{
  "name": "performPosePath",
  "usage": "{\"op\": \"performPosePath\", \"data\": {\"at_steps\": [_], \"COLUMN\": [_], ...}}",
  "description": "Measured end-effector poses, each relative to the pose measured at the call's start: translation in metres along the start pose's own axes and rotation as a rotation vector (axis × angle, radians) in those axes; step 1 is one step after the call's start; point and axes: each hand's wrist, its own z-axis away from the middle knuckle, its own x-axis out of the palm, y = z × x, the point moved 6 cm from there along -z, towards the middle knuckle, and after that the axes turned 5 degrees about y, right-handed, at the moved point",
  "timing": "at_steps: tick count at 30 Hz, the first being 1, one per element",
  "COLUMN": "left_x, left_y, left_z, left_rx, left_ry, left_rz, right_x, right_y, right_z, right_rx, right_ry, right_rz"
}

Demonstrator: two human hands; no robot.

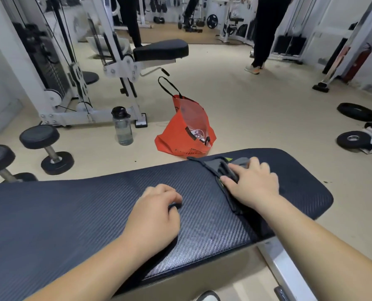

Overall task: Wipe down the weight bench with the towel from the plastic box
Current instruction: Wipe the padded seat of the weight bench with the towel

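The weight bench (pixel 76 213) has a dark, carbon-weave pad that crosses the lower half of the view. A dark grey towel (pixel 218 168) with small yellow-green marks lies bunched on the pad's right part. My right hand (pixel 253 183) presses flat on the towel, fingers spread over it. My left hand (pixel 157 211) rests on the pad left of the towel, its fingers curled around a dark edge that looks like part of the towel. No plastic box is in view.
An orange bag (pixel 187 129) stands on the floor just beyond the bench. A water bottle (pixel 122 127) and dumbbells (pixel 47 148) sit at the left, weight plates (pixel 356 111) at the right. A cable machine with a black seat (pixel 161 49) is behind. Two people stand far back.
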Motion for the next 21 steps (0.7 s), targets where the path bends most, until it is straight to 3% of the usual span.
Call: {"op": "performPosePath", "data": {"at_steps": [3, 6, 8, 11, 14, 16, 19, 21], "left_x": [-0.004, -0.008, -0.003, 0.009, 0.018, 0.018, 0.018, 0.018], "left_y": [0.0, -0.007, -0.012, -0.019, -0.023, -0.027, -0.031, -0.031], "left_z": [-0.024, -0.064, -0.088, -0.109, -0.11, -0.105, -0.102, -0.102], "left_rx": [0.099, 0.085, 0.048, -0.009, -0.011, -0.021, -0.015, -0.005], "left_ry": [-0.088, -0.164, -0.273, -0.393, -0.381, -0.341, -0.306, -0.285], "left_rz": [-0.145, -0.309, -0.412, -0.488, -0.503, -0.495, -0.471, -0.465], "right_x": [-0.001, 0.002, 0.002, 0.002, 0.005, 0.005, 0.004, 0.005], "right_y": [-0.026, -0.048, -0.039, -0.011, -0.005, -0.022, -0.064, -0.072], "right_z": [0.007, 0.016, 0.001, -0.029, -0.042, -0.041, -0.025, -0.022], "right_rx": [-0.208, -0.454, -0.391, -0.119, 0.004, -0.069, -0.369, -0.458], "right_ry": [0.016, 0.04, 0.075, 0.151, 0.146, 0.133, 0.117, 0.081], "right_rz": [0.009, -0.117, -0.168, -0.118, -0.099, -0.128, -0.244, -0.28]}}
